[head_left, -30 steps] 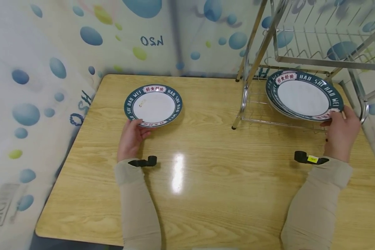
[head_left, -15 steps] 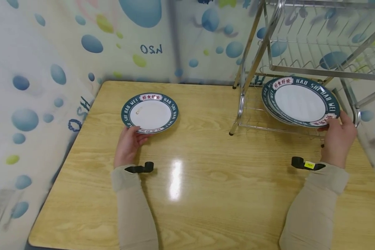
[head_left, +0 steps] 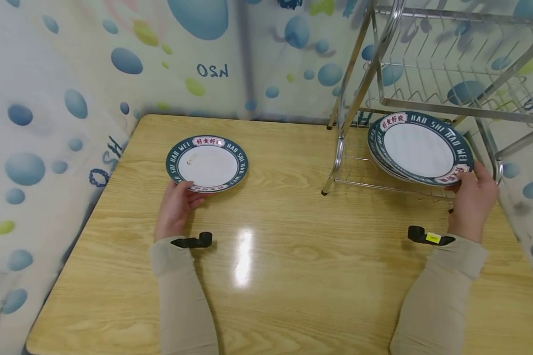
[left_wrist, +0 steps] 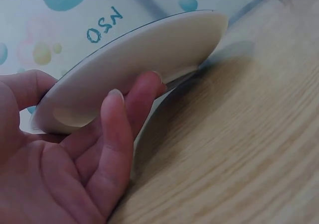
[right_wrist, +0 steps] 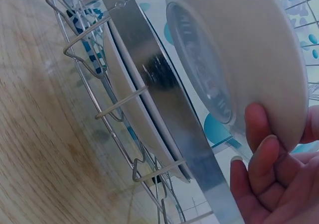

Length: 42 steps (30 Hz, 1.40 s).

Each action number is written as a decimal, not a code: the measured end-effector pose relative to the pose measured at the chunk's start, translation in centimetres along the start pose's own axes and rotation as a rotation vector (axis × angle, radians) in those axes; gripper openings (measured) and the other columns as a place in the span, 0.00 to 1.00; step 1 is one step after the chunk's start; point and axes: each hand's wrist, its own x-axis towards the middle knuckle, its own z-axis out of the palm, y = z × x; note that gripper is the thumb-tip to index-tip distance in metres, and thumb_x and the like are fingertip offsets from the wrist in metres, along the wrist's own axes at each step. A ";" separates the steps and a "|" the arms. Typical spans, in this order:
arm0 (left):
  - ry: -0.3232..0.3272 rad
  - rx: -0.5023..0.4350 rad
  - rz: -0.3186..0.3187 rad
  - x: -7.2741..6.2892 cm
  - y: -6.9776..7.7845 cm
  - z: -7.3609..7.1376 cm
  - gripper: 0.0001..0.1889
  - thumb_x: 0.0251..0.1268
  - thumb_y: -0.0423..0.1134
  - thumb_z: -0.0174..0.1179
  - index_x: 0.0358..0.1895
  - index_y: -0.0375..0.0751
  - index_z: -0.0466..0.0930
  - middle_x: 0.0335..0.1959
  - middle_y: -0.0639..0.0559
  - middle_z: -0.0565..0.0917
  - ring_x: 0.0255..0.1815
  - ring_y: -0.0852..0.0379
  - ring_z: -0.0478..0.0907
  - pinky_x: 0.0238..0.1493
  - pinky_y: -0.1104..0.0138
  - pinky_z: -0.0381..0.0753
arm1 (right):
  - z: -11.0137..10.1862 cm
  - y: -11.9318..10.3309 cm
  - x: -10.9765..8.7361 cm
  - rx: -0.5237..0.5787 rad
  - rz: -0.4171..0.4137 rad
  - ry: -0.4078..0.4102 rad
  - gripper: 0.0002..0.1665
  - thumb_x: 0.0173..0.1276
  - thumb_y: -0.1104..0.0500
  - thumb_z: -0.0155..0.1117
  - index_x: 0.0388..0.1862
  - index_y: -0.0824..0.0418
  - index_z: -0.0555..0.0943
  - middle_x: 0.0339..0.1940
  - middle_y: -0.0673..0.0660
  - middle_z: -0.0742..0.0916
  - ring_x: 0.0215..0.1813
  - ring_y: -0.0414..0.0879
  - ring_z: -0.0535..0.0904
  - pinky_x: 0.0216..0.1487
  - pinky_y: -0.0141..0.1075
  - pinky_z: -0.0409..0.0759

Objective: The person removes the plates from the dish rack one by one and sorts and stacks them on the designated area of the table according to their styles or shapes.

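My left hand (head_left: 174, 209) pinches the near rim of a white plate (head_left: 209, 166) with a green lettered border, thumb on top and fingers beneath. A small yellowish mark shows on that plate. In the left wrist view its underside (left_wrist: 124, 59) tilts, near rim raised off the table. On the right, my right hand (head_left: 474, 203) grips the near right rim of a matching plate (head_left: 418, 148). The right wrist view shows this plate's underside (right_wrist: 249, 55) tilted and apart from stacked plates (right_wrist: 149, 134) in the rack's lower tier. How many are stacked is hard to tell.
A chrome wire dish rack (head_left: 343, 143) stands at the back right, its upper tier (head_left: 466, 111) overhanging the plates. The wooden table (head_left: 293, 266) meets patterned walls (head_left: 266, 59) behind and at the left.
The head view has shifted slightly. Both hands keep their grip on their plates. The right-hand plate has moved a little left relative to the rack; the left-hand plate has hardly moved over the table.
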 end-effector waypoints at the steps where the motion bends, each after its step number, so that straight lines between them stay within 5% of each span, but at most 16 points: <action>1: -0.001 0.006 -0.001 -0.1 0.0 0.0 0.24 0.67 0.36 0.44 0.65 0.48 0.53 0.44 0.41 0.80 0.38 0.49 0.80 0.36 0.63 0.78 | 0.0 0.0 0.0 0.001 -0.005 -0.001 0.21 0.64 0.68 0.45 0.52 0.56 0.78 0.38 0.55 0.80 0.23 0.41 0.74 0.21 0.26 0.72; 10: 0.055 0.067 0.009 -0.3 0.5 -0.3 0.23 0.68 0.38 0.39 0.66 0.49 0.53 0.50 0.39 0.76 0.44 0.45 0.78 0.43 0.60 0.76 | 0.4 -0.1 -0.4 0.161 -0.002 -0.054 0.23 0.63 0.71 0.44 0.53 0.59 0.77 0.44 0.59 0.80 0.27 0.44 0.78 0.23 0.27 0.75; 20: 0.067 0.142 -0.049 -1.0 1.1 -0.4 0.23 0.69 0.41 0.39 0.66 0.49 0.51 0.53 0.40 0.74 0.48 0.46 0.76 0.47 0.59 0.73 | 0.6 -0.7 -0.5 0.214 -0.019 -0.066 0.21 0.62 0.71 0.45 0.51 0.62 0.78 0.46 0.61 0.80 0.28 0.45 0.78 0.26 0.27 0.76; 33: 0.190 0.279 -0.136 -0.5 1.5 -0.5 0.21 0.68 0.43 0.43 0.63 0.46 0.57 0.43 0.48 0.77 0.37 0.53 0.79 0.37 0.65 0.78 | 0.6 -0.9 -0.7 0.190 -0.038 -0.056 0.21 0.61 0.70 0.44 0.49 0.63 0.79 0.45 0.61 0.80 0.30 0.45 0.78 0.28 0.27 0.76; 42: 0.277 0.378 -0.138 0.0 1.2 -0.9 0.20 0.67 0.45 0.45 0.58 0.41 0.59 0.30 0.48 0.77 0.24 0.55 0.78 0.30 0.65 0.79 | 0.8 -0.9 -0.5 0.211 -0.055 -0.055 0.21 0.60 0.72 0.45 0.48 0.64 0.79 0.42 0.62 0.81 0.29 0.45 0.78 0.26 0.27 0.75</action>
